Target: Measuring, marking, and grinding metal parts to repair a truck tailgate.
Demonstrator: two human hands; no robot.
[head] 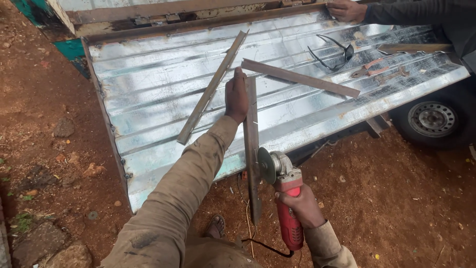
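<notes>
1. Three long steel angle bars: one angle bar (252, 149) overhanging the edge, a second bar (212, 89) to its left, a third bar (300, 78) to its right.
2. One red angle grinder (286, 198).
3. One pair of dark safety glasses (333, 52).
4. One corrugated metal sheet (148, 79).
5. One vehicle wheel (432, 119).
6. Three hands in view: the left hand (236, 97), the right hand (300, 206), and another person's hand (345, 10).

Head-worn view, steeply down, close in.
</notes>
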